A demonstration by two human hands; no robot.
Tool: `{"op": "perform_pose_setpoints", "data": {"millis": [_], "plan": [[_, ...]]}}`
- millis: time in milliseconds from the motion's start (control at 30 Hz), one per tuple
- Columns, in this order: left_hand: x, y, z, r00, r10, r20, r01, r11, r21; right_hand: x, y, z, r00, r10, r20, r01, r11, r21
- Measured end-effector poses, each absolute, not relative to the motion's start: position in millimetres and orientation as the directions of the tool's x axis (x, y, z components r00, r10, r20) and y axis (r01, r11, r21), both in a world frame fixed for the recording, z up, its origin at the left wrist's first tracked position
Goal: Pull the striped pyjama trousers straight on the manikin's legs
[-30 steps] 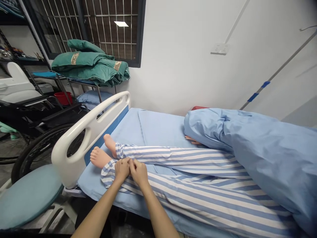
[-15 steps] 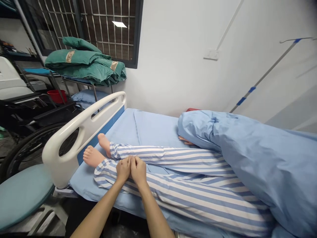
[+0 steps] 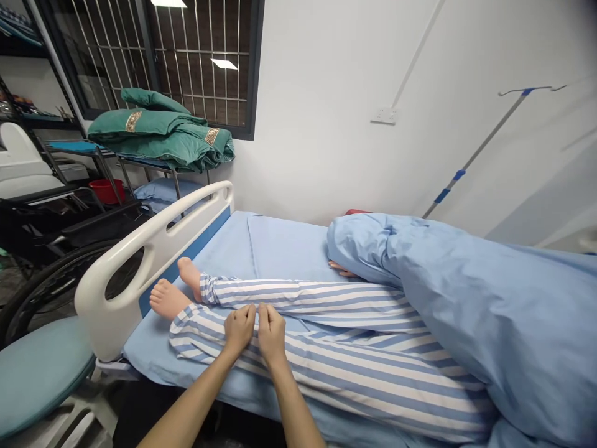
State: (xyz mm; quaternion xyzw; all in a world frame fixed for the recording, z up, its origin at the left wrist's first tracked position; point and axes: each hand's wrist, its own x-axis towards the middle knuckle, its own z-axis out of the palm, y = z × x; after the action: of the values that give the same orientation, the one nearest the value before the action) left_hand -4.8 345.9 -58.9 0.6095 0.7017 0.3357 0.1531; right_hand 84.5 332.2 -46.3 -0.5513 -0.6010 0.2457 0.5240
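"Two bare hands are showing: one left hand [image 3: 239, 327] and one right hand [image 3: 272, 330]. State their condition."

"Both are curling into closed fists and are facing each other, a narrow gap separating them. Whether either is gripping fabric, I am not managing to tell."

"Locate the striped trousers [image 3: 345, 361]."

"One pair is lying lengthwise on one bed [image 3: 284, 246], its two legs extending side by side. Both fists are showing over the nearer leg, toward the cuffs. Two bare feet, one near foot [image 3: 168, 298] and one far foot [image 3: 189, 277], are protruding from the cuffs and are pointing toward one white end board [image 3: 109, 311]."

"Covering items?"

"One blue quilt [image 3: 471, 280] is covering the upper part of the legs. Several fingers [image 3: 342, 269] are emerging from beneath its edge."

"List the surrounding equipment."

"One pole [image 3: 485, 144] is leaning in view by the wall, carrying two blue fittings [image 3: 451, 187] along its shaft. One wheelchair [image 3: 69, 230] and one stool [image 3: 41, 373] are standing beyond the end board. One red bucket [image 3: 107, 191] is sitting near one stack of green bedding [image 3: 161, 134], which is displaying two patterned bands [image 3: 133, 121]."
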Motion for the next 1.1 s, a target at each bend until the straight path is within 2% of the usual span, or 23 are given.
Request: {"op": "perform_pose_setpoints", "data": {"millis": [133,233,333,400,467,600,733,800,933,1033,1100], "plan": [[-1,347,-49,-0.190,0.959,0.211,0.689,-0.024,0.724,90,331,-59,0.125,0.927,0.353,0.511,0.244,-0.824],[13,344,-48,-0.173,0.960,0.221,0.639,-0.061,0.767,94,333,-59,0.173,0.934,0.311,0.410,0.219,-0.886],[27,339,-52,-0.182,0.962,0.204,0.712,-0.015,0.702,108,328,-50,0.224,0.927,0.301,0.352,0.211,-0.912],[32,337,-52,-0.213,0.957,0.195,0.749,0.032,0.662,120,322,-47,0.239,0.913,0.330,0.394,0.220,-0.892],[36,336,-50,-0.231,0.954,0.193,0.734,0.040,0.678,129,317,-49,0.232,0.907,0.352,0.452,0.220,-0.864],[49,330,-48,-0.158,0.955,0.251,0.636,-0.096,0.765,137,316,-56,0.251,0.914,0.318,0.477,0.169,-0.862],[64,323,-56,-0.108,0.943,0.315,0.661,-0.168,0.731,154,315,-51,0.292,0.910,0.293,0.403,0.161,-0.901],[67,322,-58,-0.120,0.941,0.317,0.668,-0.160,0.727,171,310,-49,0.287,0.901,0.325,0.437,0.179,-0.882],[81,320,-55,-0.121,0.947,0.297,0.581,-0.175,0.795,198,300,-52,0.222,0.895,0.387,0.553,0.211,-0.806],[99,313,-54,-0.050,0.943,0.328,0.600,-0.234,0.765,207,296,-51,0.177,0.901,0.396,0.528,0.253,-0.811],[111,309,-53,-0.044,0.940,0.339,0.643,-0.233,0.730,214,294,-47,0.209,0.889,0.407,0.490,0.265,-0.830]]}}
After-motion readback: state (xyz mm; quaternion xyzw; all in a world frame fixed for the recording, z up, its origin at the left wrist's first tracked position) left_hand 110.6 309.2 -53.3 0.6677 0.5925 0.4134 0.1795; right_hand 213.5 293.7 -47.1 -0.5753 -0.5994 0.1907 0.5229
